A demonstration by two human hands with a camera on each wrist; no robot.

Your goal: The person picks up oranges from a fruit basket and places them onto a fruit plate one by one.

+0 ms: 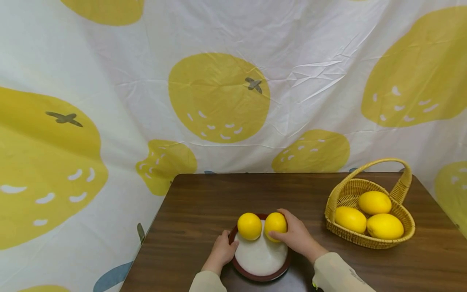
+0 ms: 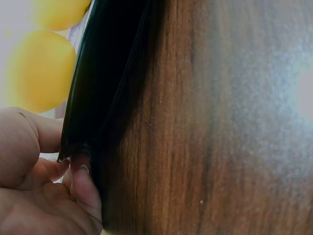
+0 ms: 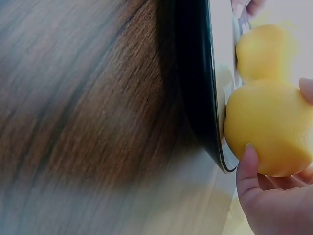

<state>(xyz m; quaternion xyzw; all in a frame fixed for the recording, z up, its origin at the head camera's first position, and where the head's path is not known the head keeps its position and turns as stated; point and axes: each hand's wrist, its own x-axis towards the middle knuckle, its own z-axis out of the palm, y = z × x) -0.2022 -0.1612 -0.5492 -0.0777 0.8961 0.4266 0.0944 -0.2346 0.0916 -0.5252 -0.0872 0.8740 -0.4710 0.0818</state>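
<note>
Lemons on plate, two of them. My right hand [image 1: 297,237] has its grip curled round the right lemon [image 1: 275,227], thumb on the near side, fingers over the far side; the right wrist view shows thumb and a fingertip wrapped on it. That lemon sits at the far right of the plate [image 1: 260,275], just beside the other lemon [image 1: 249,226], close enough that I can't tell if they touch. My left hand [image 1: 222,251] is pinching the plate's left rim; the left wrist view shows fingers [image 2: 83,188] curled under the dark edge with the thumb on top. Plate is dark red outside, white inside, near the front edge of the table [image 1: 204,202]. Basket [image 1: 403,186] stands well apart on the right with three more lemons [image 1: 373,202] in it.

To do this step well, I judge: keep the left pinch firm so the plate doesn't slide on the smooth wood. Keep the right grip light and even, since round fruit rolls. If setting it down, seat it on the flat white part, not the sloped rim, and open the fingers straight up and away so they don't nudge the neighbour. If lifting, go straight up first to clear the other lemon.
</note>
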